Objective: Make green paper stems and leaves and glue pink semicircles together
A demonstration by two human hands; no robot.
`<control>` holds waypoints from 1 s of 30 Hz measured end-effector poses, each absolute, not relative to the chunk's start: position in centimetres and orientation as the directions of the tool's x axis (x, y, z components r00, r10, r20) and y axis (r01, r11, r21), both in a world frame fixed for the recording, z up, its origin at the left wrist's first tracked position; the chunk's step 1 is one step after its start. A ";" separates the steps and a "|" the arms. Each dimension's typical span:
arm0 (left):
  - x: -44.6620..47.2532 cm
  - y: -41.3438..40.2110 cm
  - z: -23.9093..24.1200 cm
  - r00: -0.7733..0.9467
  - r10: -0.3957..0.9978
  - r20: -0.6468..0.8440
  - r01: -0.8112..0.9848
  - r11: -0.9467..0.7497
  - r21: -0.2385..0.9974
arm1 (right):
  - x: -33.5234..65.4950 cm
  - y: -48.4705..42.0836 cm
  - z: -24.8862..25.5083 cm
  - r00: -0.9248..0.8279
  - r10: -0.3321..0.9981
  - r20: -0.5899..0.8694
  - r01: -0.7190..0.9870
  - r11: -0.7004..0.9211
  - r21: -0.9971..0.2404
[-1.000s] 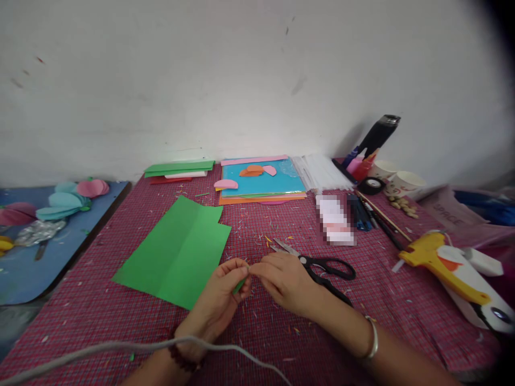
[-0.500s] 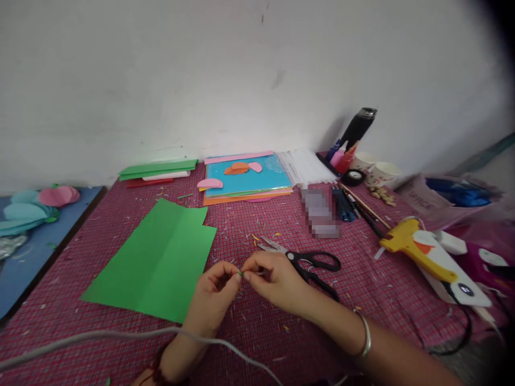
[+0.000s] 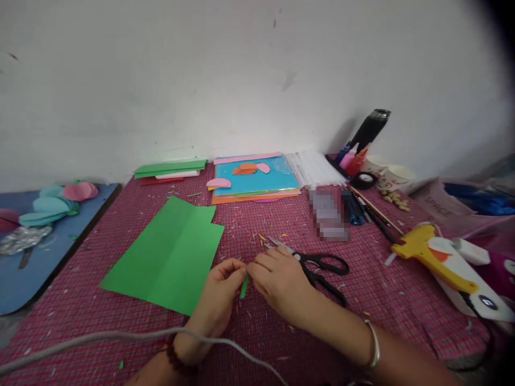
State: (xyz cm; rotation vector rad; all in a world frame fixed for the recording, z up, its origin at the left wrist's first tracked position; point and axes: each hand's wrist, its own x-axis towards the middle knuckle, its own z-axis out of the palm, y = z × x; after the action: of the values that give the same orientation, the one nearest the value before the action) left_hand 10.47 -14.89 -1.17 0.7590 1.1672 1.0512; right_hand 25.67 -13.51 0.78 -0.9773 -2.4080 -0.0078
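Between my two hands is a narrow green paper strip (image 3: 243, 288), its lower end hanging free below the fingertips. My left hand (image 3: 222, 288) pinches the upper part of it between thumb and forefinger. My right hand (image 3: 277, 276) is closed with its fingertips against the same end, and its knuckles hide the finer grip. A large sheet of green paper (image 3: 164, 257), creased and notched at its far right corner, lies flat just left of my left hand. Scissors with black handles (image 3: 322, 262) lie partly open behind my right hand.
Coloured sheets (image 3: 257, 185) with pink and orange cutouts lie at the back. On the right are a yellow glue gun (image 3: 430, 252), paper cups (image 3: 396, 177) and a black bottle (image 3: 372, 128). A grey cable (image 3: 120, 335) crosses in front. Paper shapes lie on a blue board (image 3: 24, 284).
The green strip now hangs visibly below my fingers, where only a small green bit showed before. My right hand has turned knuckles-up. The view has shifted slightly left.
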 end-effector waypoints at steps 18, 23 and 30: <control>10.5 -14.0 -1.3 -0.060 0.932 -0.357 -0.260 0.331 0.907 | 25.7 -13.6 -0.6 -0.590 0.610 0.528 0.644 0.751 -0.148; 10.5 -13.9 -1.6 -0.085 0.928 -0.362 -0.241 0.333 0.911 | 25.6 -13.5 -1.1 -0.608 0.618 0.499 0.607 0.767 -0.209; 10.1 -14.2 -0.2 -0.064 0.996 -0.057 0.165 0.067 0.984 | 25.6 -13.2 -0.3 -0.431 0.901 0.050 0.257 0.175 -0.950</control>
State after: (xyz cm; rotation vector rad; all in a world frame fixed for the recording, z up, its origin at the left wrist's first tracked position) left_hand 10.15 -14.16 -0.18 1.2554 1.4046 1.1218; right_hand 25.58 -13.18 -0.30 -1.0947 -1.8084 1.2730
